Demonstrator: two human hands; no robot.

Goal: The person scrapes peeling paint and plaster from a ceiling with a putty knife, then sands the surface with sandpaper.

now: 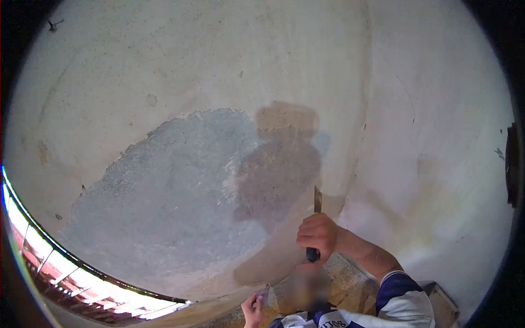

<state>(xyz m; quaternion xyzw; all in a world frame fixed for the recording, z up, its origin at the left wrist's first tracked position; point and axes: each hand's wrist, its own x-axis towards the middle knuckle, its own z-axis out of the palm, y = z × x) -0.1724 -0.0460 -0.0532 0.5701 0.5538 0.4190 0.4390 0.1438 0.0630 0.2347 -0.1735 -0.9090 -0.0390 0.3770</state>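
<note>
My right hand [319, 234] is wrapped round the black handle of a scraper [318, 201], its narrow metal blade pointing up. The blade tip is close to the lower right edge of a bare grey patch [180, 186] on the pale wall [219, 60]. Flaking, ragged paint borders the patch along its top and left. Low in the view, my left hand [252, 310] is raised with its fingers curled in; I cannot tell what is between them.
A barred window opening [98, 290] lets in bright light at the lower left. A wall corner [358, 147] runs down right of the patch, and a dark fixture [512, 164] is at the far right. Shadows of my head and arm fall across the patch.
</note>
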